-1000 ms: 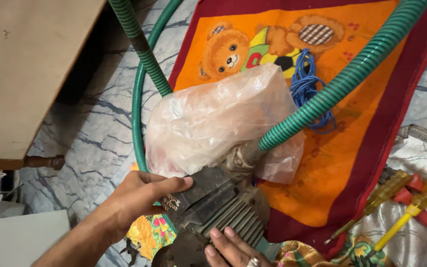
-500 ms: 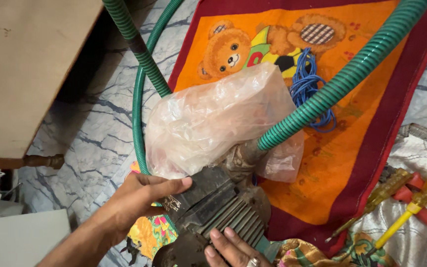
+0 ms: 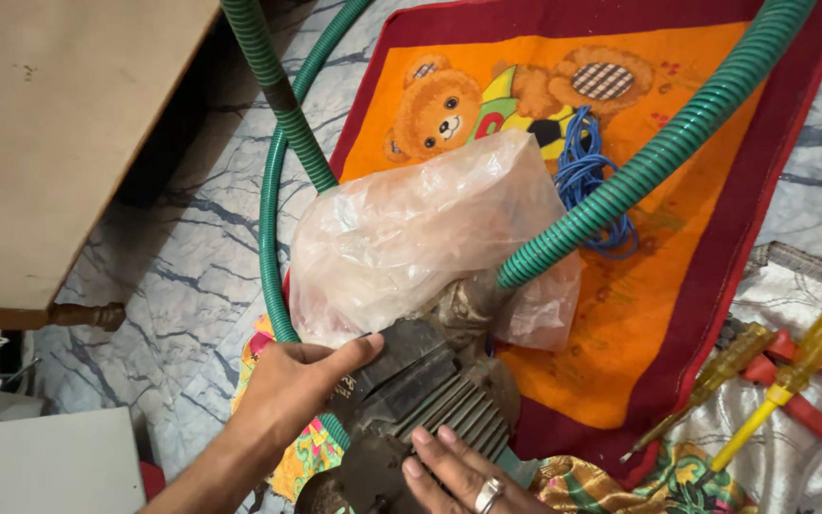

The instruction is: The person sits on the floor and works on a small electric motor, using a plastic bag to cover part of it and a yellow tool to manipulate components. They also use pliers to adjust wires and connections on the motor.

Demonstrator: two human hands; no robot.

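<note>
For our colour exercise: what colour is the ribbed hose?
Green, clearest in the head view: ribbed hose.
</note>
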